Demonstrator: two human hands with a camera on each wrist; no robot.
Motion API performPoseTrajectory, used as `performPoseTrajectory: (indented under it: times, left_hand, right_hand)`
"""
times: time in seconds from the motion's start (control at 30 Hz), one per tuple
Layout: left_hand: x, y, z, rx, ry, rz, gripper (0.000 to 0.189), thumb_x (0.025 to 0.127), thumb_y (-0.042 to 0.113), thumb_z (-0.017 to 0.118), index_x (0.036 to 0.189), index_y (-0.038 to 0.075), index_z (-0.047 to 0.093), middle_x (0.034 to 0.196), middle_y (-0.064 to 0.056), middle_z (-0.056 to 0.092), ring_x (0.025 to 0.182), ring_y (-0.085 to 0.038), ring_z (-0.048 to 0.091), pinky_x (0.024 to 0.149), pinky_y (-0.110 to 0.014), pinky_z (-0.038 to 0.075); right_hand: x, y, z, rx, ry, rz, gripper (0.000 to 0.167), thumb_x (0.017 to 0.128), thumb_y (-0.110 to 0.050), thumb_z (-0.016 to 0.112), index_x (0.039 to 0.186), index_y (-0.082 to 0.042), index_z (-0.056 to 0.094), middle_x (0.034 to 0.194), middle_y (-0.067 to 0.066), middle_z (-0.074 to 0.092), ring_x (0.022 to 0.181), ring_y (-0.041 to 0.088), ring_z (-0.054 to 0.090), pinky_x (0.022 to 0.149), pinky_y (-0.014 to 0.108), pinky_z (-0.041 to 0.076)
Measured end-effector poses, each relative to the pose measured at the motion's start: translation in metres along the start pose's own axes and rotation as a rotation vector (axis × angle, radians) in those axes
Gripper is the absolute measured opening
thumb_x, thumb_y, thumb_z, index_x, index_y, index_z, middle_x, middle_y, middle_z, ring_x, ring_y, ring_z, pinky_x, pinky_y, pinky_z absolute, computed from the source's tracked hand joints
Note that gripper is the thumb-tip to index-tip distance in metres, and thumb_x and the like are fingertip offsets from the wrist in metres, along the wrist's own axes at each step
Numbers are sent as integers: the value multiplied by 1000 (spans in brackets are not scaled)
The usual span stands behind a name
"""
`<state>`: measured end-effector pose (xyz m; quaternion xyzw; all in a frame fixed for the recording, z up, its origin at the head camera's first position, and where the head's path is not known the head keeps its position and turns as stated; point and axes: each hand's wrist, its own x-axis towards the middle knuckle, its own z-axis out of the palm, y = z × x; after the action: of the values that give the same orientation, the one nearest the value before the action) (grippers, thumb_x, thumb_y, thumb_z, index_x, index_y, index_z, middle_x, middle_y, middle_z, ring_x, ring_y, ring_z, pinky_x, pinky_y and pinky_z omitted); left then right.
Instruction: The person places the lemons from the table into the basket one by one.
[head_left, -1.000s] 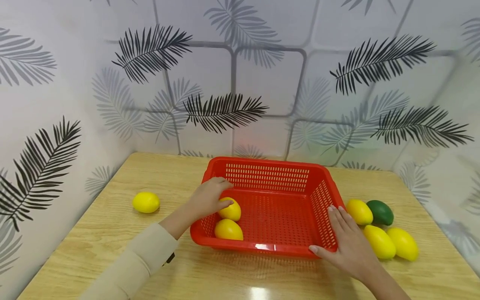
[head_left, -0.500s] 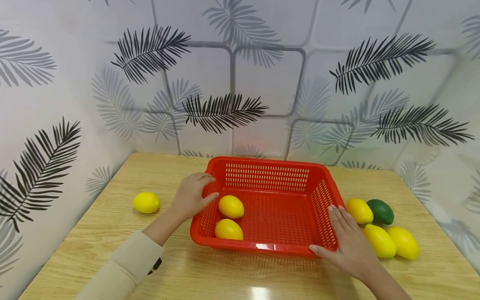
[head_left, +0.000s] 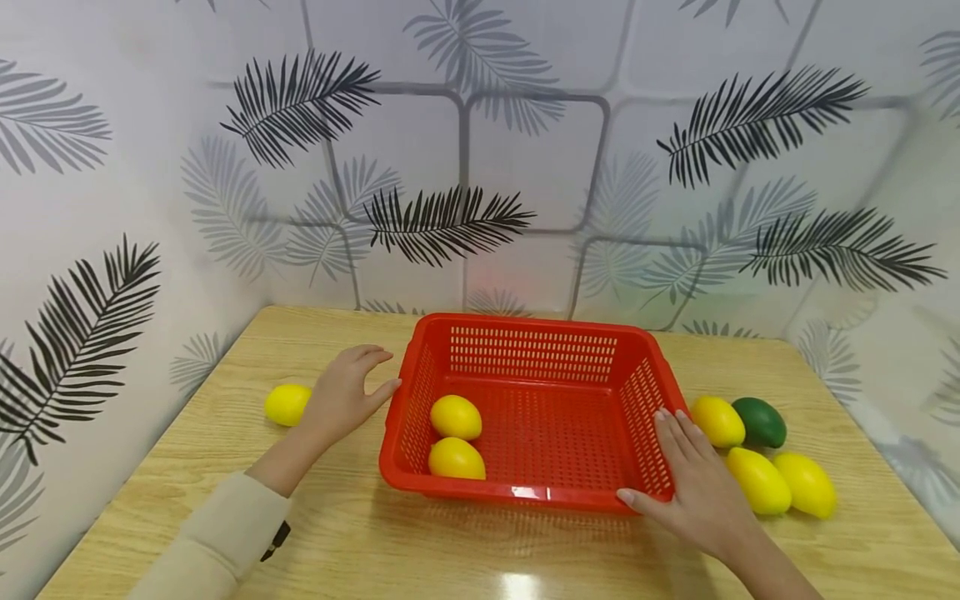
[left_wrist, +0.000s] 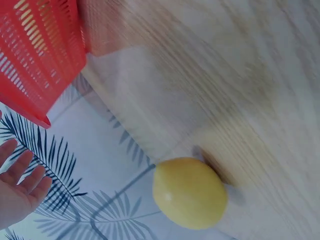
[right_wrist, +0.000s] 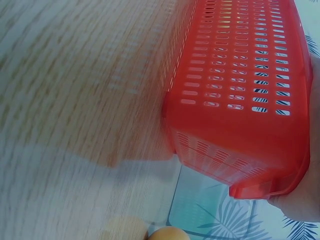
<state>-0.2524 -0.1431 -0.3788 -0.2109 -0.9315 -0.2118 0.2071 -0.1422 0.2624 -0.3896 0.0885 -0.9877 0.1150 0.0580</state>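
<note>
My left hand (head_left: 341, 400), fingers spread and holding nothing, hovers over the table between a lone lemon (head_left: 285, 405) and the basket's left side. It partly covers that lemon in the head view; the left wrist view shows the same lemon (left_wrist: 190, 193) whole on the table. In the red plastic basket (head_left: 525, 493), two lemons sit at the left end, a rear one (head_left: 456, 417) and a front one (head_left: 457, 459). With its fingers laid straight over the right rim and the thumb on the front rim, my right hand (head_left: 701, 492) rests on the basket's front right corner.
Right of the basket lie several yellow mango-shaped fruits (head_left: 759, 483) and a dark green one (head_left: 761, 422), close together. The wooden table (head_left: 420, 550) meets a leaf-patterned wall (head_left: 525, 167) behind and at the left.
My left hand has come out of the basket, letting go of the rear lemon, and moved left toward the lone lemon. The rear lemon rolled slightly. My right hand stays put.
</note>
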Motion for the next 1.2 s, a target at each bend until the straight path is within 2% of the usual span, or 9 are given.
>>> performPoseTrajectory:
  times: [0.2,0.53,0.9,1.2]
  left_hand:
    - [-8,-17,-4,9,-11,-42,41,84,23,67,115,-2,61,119,-22,60,113,-38,54,92,-49,48]
    - [-20,-42,-6,81,17,-38,38,81,19,70,109,-5,64,111,-25,62,106,-40,57,89,-50,49]
    - [-35,-71,-8,159,-26,-100,45,78,24,74,108,-8,63,112,-28,61,104,-43,57,88,-52,48]
    - [-43,-86,-12,162,-66,-142,51,78,26,73,110,-11,60,112,-30,59,102,-45,56,86,-54,48]
  right_hand:
    - [-1,1,2,-4,15,-15,102,77,-63,59,144,5,23,150,24,26,138,41,21,107,60,25]
    - [-1,2,3,4,17,-16,102,78,-61,59,145,5,21,150,25,25,138,40,20,107,59,25]
    - [0,1,3,2,2,-5,103,77,-63,58,145,4,21,151,24,23,138,41,20,108,61,24]
    - [0,2,3,11,3,-4,103,77,-62,59,145,4,20,151,24,23,138,41,20,108,61,23]
